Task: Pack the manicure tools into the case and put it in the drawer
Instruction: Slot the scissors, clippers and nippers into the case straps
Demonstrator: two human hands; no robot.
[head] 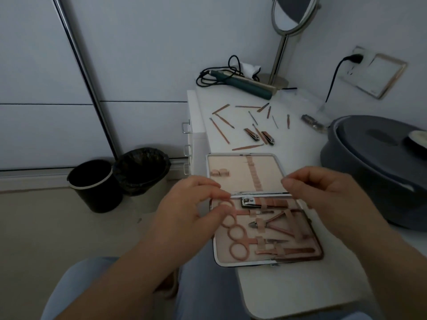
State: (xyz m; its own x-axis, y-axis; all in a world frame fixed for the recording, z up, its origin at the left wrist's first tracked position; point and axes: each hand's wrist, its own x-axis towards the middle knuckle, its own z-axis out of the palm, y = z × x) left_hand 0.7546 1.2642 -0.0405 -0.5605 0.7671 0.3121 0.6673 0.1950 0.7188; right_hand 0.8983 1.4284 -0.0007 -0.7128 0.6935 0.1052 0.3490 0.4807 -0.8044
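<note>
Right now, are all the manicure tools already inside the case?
No, two nail clippers and several thin tools lie loose on the table beyond the open case.

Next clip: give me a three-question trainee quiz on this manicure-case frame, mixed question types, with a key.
1. True or false: the case lies open on the table.
2. Where are the two loose nail clippers? A) beyond the case B) in a bin C) on the mirror base
3. Fill in: the left hand touches a scissor ____.

Key: 1 true; 2 A; 3 ring. The right hand hovers over the hinge, holding nothing visible.
</note>
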